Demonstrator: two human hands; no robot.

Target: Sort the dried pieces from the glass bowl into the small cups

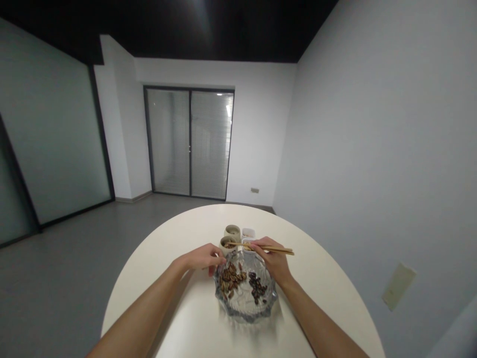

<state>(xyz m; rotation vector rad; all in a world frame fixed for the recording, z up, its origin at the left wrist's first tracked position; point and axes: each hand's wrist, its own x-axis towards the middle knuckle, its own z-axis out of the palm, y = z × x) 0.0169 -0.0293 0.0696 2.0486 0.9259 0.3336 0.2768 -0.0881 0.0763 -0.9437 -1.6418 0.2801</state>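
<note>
In the head view a scalloped clear glass bowl [245, 314] stands on the round table. Brown striped nuts or seeds [231, 279] lie in its left half, and dark, bean-like pieces [257, 287] in its right half. My left hand [206, 257] is closed at the bowl's left rim, thumb above and fingers lower on the outside. Between the fingers of my right hand [271, 253] is a pair of wooden chopsticks [278, 248], pointing left across the bowl's far side. Their tips reach a small beige cup [225, 247] with brown pieces inside. Whether they pinch anything is too small to tell.
Behind that cup stands a second beige cup [232, 231]. To its right are a small white container [248, 232] and another white container [246, 245], partly hidden by my right hand. The cream table [179, 323] has a curved edge; a white wall rises on the right.
</note>
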